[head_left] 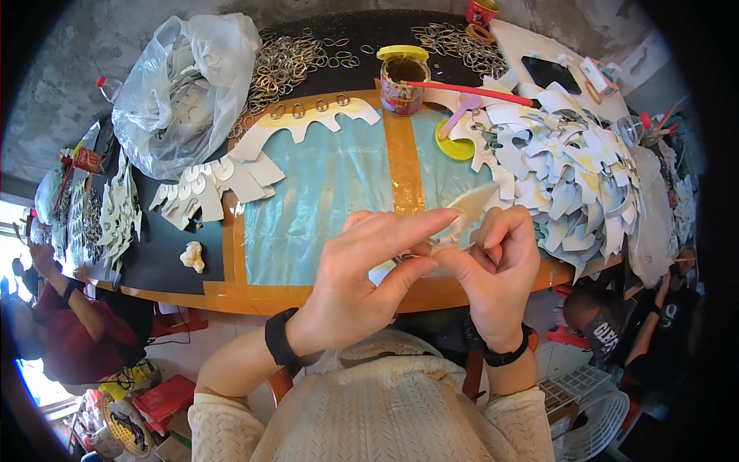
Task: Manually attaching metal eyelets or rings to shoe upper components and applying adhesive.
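Note:
Both hands meet over the near edge of the work table (pixel 323 185). My left hand (pixel 368 273) pinches the lower end of a small cream leaf-shaped cut-out (pixel 471 206), index finger stretched along it. My right hand (pixel 496 266) grips the same piece from the right, thumb and fingers curled on it. A small metal ring seems to sit between the fingertips, mostly hidden. Each wrist carries a black band.
A heap of white cut-outs (pixel 573 173) lies at the right, a glue jar (pixel 403 77) with a red stick behind, metal rings (pixel 285 65) at the back, a plastic bag (pixel 181 85) at the left. Other people sit at the far left (pixel 77 331) and lower right (pixel 616 331).

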{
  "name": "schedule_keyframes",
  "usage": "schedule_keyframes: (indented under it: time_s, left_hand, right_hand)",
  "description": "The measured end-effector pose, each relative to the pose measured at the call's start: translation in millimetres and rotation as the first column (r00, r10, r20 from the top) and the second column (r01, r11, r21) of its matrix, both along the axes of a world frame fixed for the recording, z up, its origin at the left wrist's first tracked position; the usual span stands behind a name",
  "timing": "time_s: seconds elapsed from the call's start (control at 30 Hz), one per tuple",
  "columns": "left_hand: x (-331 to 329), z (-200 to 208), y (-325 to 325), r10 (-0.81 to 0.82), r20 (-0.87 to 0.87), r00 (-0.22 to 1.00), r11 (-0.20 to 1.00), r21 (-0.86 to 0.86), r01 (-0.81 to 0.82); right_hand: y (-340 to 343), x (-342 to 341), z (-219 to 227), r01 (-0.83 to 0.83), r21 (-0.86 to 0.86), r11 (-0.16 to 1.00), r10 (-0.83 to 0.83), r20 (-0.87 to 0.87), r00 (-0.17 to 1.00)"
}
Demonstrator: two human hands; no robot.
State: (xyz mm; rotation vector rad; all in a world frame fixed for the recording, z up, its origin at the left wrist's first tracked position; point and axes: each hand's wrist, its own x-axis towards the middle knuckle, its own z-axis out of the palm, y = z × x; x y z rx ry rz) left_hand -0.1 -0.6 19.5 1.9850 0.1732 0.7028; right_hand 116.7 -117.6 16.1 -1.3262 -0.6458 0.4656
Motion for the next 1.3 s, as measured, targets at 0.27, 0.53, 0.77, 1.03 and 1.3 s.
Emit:
schedule_keyframes:
  time_s: [0.27, 0.53, 0.77, 1.03, 1.3]
  left_hand:
    - [1.2, -3.4, -1.3, -0.005, -0.032, 0.999, 0.990, -0.140, 0.000]
    - [4.7, 2.4, -6.4, 0.038, -0.036, 0.999, 0.931, -0.362, -0.049]
    - [6.6, -0.7, -3.7, 0.020, -0.038, 0.999, 0.925, -0.378, -0.033]
    - [8.9, -5.5, -9.3, 0.055, -0.127, 0.990, 0.977, -0.199, -0.080]
    - [10.6, -9.3, -6.2, 0.119, -0.182, 0.976, 0.979, 0.187, -0.085]
  right_hand:
    - [0.6, -5.3, -7.0, -0.012, 0.032, 0.999, 0.015, -0.106, 0.994]
    - [-9.6, -3.0, -8.1, -0.079, 0.002, 0.997, 0.079, -0.111, 0.991]
    - [-8.7, 2.9, -11.8, -0.135, -0.014, 0.991, 0.136, 0.163, 0.977]
    - [-1.6, -5.3, -10.0, -0.115, -0.070, 0.991, 0.116, 0.009, 0.993]
    - [-0.4, -6.4, -27.5, 0.044, -0.083, 0.996, -0.005, 0.423, 0.906]
